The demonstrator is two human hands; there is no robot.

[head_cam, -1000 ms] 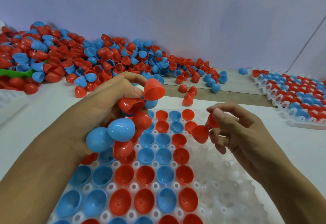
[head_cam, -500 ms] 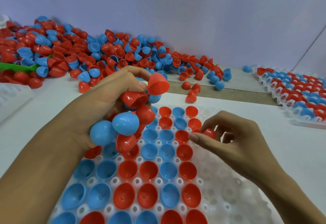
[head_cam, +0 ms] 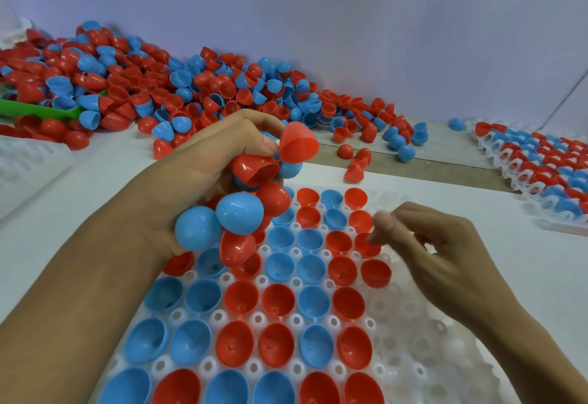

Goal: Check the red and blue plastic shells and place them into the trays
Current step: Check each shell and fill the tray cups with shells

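My left hand (head_cam: pixel 203 174) grips a cluster of red and blue shells (head_cam: pixel 238 212) above the tray's far left part. Its thumb and forefinger pinch one red shell (head_cam: pixel 299 146) at the top. The white tray (head_cam: pixel 413 340) lies in front of me; its left columns hold red and blue shells, open side up, and its right part is bare. My right hand (head_cam: pixel 445 254) hovers over the tray, blurred, fingers loosely curled, fingertips beside a red shell (head_cam: pixel 366 246) seated in a cell. I see nothing held in it.
A big pile of loose red and blue shells (head_cam: pixel 159 85) runs along the back wall, with a green scoop (head_cam: pixel 31 110) at its left. A filled tray (head_cam: pixel 541 161) sits at the far right. Another white tray (head_cam: pixel 25 161) lies at the left edge.
My right hand brought a red shell down from mid-air to the tray, set it in a cell and let go. The left hand kept its cluster nearly still.
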